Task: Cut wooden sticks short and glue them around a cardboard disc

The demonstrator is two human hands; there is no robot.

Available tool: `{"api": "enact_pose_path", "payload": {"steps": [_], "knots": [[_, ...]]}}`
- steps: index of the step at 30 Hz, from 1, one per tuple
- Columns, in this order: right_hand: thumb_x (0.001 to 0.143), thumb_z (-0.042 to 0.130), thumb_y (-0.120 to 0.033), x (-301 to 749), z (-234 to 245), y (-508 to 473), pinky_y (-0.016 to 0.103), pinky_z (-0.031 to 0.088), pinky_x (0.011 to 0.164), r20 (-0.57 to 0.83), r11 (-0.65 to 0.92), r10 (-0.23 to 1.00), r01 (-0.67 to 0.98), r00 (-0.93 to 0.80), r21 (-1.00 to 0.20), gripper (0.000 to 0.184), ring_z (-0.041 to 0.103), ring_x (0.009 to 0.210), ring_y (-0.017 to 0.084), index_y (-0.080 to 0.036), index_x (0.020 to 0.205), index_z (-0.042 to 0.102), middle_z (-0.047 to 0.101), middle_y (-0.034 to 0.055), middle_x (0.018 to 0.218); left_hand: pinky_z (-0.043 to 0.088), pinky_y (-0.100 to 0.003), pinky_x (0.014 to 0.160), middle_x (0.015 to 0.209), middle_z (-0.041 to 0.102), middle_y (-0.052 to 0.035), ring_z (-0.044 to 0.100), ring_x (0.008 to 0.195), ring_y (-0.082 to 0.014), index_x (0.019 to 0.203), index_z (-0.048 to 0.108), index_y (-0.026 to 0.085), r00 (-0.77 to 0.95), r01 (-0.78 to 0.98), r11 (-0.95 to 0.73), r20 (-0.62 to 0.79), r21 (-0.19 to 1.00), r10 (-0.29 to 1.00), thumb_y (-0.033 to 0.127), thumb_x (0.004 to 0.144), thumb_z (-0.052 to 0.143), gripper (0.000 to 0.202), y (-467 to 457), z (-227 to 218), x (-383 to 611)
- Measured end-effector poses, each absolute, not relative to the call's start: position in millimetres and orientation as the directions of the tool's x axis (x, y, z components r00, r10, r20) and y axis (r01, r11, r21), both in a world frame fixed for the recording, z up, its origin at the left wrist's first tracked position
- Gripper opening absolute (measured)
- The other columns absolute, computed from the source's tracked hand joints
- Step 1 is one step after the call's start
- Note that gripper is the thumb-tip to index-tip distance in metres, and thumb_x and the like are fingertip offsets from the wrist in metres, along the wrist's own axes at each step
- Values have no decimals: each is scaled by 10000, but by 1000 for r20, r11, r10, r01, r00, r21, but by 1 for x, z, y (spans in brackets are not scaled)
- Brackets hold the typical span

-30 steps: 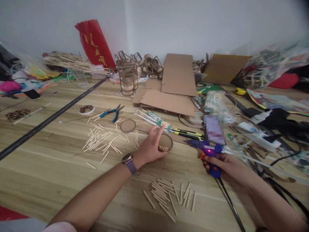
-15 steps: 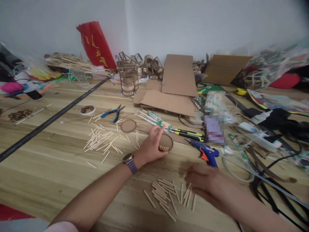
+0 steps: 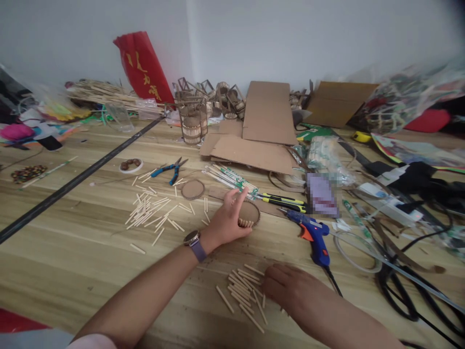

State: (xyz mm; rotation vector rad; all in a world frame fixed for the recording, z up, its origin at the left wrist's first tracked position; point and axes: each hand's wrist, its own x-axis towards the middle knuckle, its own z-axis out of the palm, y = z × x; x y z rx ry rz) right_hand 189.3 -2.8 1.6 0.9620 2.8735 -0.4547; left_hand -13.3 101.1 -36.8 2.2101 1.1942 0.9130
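Grip at the left hand (image 3: pixel 227 219): thumb and forefinger spread around the cardboard disc (image 3: pixel 250 211) mid-bench (image 3: pixel 72 276), clamping unclear. The right hand (image 3: pixel 288 289) has left the glue gun (image 3: pixel 315 232), apparently freed for the near wooden sticks (image 3: pixel 239 291), fingertips hidden, grip unreadable!

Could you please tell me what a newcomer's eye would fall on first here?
Probably the red bag with gold lettering, tilted in front of the pale wall at the back left. Next, perhaps, the blue glue gun lying on the table to the right. Then the left hand at a round disc in the middle, and the right hand at a pile of short sticks nearer the camera.
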Motion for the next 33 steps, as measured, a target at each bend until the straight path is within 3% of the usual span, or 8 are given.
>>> {"api": "enact_pose_path", "payload": {"steps": [4,10,20,23,26,29,33], "knots": [[775,449,19,187,6,-3,302,428,712,-218,740,571,611,-792,-281,279,586,824,200,-202,877,586,642,44,928,411,-443,1053,1448,190,-145,355,1317,-322,1478,121,262,393,541,-499,322,677,862,161,622,748,1066,101,-39,-13],[734,474,17,187,5,-3,321,441,720,-222,759,561,603,-797,-245,331,608,837,222,-188,965,594,653,69,949,391,-437,1071,1438,197,-168,319,1340,-325,1476,144,211,400,544,-516,337,662,853,168,630,744,1038,101,-39,-14],[758,428,44,198,-19,1,253,411,622,-98,736,648,654,-756,-176,282,597,688,152,-204,831,542,606,26,865,386,-448,1070,1451,187,-146,307,1346,-327,1480,132,251,394,526,-500,324,688,860,167,616,753,1067,102,-41,-13],[819,398,-4,200,-2,5,247,426,600,-130,666,686,690,-716,-283,251,604,661,144,-209,843,541,623,24,843,377,-450,1077,1445,196,-143,310,1342,-330,1479,137,253,392,529,-489,312,693,866,164,608,754,1072,102,-39,-13],[891,371,-126,204,18,16,253,473,623,-96,530,752,685,-652,-500,198,630,698,153,-220,869,543,656,33,816,377,-454,1077,1440,202,-130,297,1349,-328,1480,122,276,395,526,-493,314,693,863,163,610,749,1078,102,-38,-13],[895,417,-264,206,21,32,294,512,709,21,385,860,622,-510,-681,165,656,795,181,-220,964,560,691,66,882,373,-452,1081,1436,206,-130,301,1348,-322,1480,120,276,395,523,-505,329,687,857,161,619,737,1066,102,-38,-13],[857,466,-352,206,2,49,290,521,640,-23,171,933,498,-359,-850,239,659,690,173,-199,1024,545,687,43,770,333,-468,1108,1438,205,-146,298,1353,-328,1477,145,243,396,522,-501,325,690,859,161,610,757,1064,102,-38,-14]]}}
